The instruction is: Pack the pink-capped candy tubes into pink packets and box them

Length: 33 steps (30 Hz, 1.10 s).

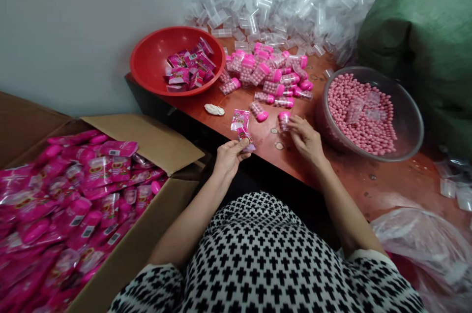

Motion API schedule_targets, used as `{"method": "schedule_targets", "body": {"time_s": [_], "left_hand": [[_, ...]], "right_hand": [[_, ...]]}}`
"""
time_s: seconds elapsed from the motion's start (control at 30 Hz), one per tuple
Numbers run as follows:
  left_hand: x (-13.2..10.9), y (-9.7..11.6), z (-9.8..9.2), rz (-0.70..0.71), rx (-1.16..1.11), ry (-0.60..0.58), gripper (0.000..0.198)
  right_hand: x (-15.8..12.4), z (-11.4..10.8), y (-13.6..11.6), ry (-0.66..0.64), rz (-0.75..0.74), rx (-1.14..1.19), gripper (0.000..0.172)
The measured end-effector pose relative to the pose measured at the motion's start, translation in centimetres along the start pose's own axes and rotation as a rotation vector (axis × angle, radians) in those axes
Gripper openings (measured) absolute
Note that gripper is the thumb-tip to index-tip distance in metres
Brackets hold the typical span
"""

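Right now, centre frame, the left hand [229, 159] pinches a small pink wrapper [246, 139] between thumb and fingers; a second wrapper [241, 119] lies flat just above it. Right of centre, the right hand [306, 140] has its fingers loosely curled beside a capped bottle [284, 120], fingertips at its side; whether they grip it or only touch it, I cannot tell.

Several slips seem possible. The pinched wrapper sits by the table's [342, 190] near edge, so a loosened thumb could drop it into the dark gap below. The bottle, being round-sided, might roll if nudged, and a careless right elbow could jog the bead bowl [410, 128].

As for materials, the wrappers look like thin, glossy film; the bottles are clear cylinders with rounded pink caps, packed with small pink beads. At upper left stands a smooth red bowl [147, 64] of wrappers; lower left, a stiff cardboard box [147, 148] brims with shiny pink packets [99, 172].
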<state>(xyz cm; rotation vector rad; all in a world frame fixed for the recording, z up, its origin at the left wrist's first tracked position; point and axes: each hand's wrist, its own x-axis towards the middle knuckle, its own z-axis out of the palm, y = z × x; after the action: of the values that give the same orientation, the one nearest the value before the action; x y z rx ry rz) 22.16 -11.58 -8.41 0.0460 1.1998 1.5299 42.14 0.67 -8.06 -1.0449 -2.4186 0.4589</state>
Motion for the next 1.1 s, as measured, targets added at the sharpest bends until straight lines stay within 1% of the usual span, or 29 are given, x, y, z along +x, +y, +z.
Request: {"method": "schedule_targets", "body": {"time_s": [0.03, 0.07, 0.1, 0.17, 0.23, 0.3, 0.33, 0.4, 0.47, 0.5, 0.57, 0.63, 0.73, 0.8, 0.93, 1.03, 1.1], "left_hand": [[0.0, -0.1, 0.2, -0.017, -0.035, 0.009, 0.027], [0.0, -0.1, 0.5, -0.035, -0.075, 0.023, 0.025], [0.0, -0.1, 0.8, -0.052, -0.117, 0.04, 0.023], [-0.1, 0.1, 1.3, -0.084, -0.2, 0.085, 0.019], [-0.3, 0.5, 1.6, -0.103, -0.273, 0.124, 0.016], [-0.4, 0.8, 1.6, -0.11, -0.334, 0.147, 0.014], [-0.4, 0.9, 1.6, -0.113, -0.361, 0.156, 0.013], [-0.4, 1.0, 1.5, -0.118, -0.41, 0.173, 0.011], [-0.3, 0.8, 1.5, -0.113, -0.452, 0.183, 0.009], [-0.2, 0.7, 1.6, -0.108, -0.468, 0.181, 0.009], [0.0, 0.4, 1.9, -0.109, -0.484, 0.164, 0.01], [0.0, 0.1, 2.2, -0.111, -0.487, 0.122, 0.014], [-0.3, -0.3, 2.7, -0.085, -0.458, 0.026, 0.019], [-0.6, -0.5, 3.0, -0.066, -0.415, -0.024, 0.024], [-1.0, -0.8, 3.4, -0.029, -0.34, -0.04, 0.033], [-1.1, -0.8, 3.6, 0.009, -0.241, -0.065, 0.038], [-1.1, -0.6, 3.6, 0.049, -0.193, -0.116, 0.04]], "right_hand": [[0.0, -0.2, -0.3, 0.074, 0.114, -0.022, 0.032], [0.3, -0.3, -0.6, 0.114, 0.224, -0.063, 0.035], [0.7, -0.2, -0.9, 0.111, 0.317, -0.116, 0.039], [1.9, 0.2, -1.5, 0.025, 0.446, -0.225, 0.045], [2.9, 0.6, -1.9, -0.073, 0.513, -0.27, 0.043], [3.1, 0.9, -2.4, -0.119, 0.537, -0.206, 0.037], [2.8, 1.0, -2.8, -0.124, 0.54, -0.108, 0.034], [1.6, 1.0, -4.0, -0.129, 0.55, 0.219, 0.034], [-0.1, 1.0, -5.9, -0.15, 0.568, 0.616, 0.037], [-1.0, 1.1, -7.0, -0.171, 0.569, 0.766, 0.038], [-2.5, 1.6, -9.1, -0.173, 0.574, 0.933, 0.039], [-3.3, 2.3, -10.6, -0.15, 0.591, 1.006, 0.038], [-3.5, 3.2, -11.5, -0.104, 0.624, 1.062, 0.035], [-3.3, 3.6, -11.5, -0.08, 0.627, 1.088, 0.034], [-3.3, 3.7, -11.0, -0.066, 0.611, 1.095, 0.033], [-3.5, 3.8, -10.7, -0.07, 0.566, 1.088, 0.033], [-3.6, 3.9, -10.4, -0.077, 0.537, 1.088, 0.033]]}}
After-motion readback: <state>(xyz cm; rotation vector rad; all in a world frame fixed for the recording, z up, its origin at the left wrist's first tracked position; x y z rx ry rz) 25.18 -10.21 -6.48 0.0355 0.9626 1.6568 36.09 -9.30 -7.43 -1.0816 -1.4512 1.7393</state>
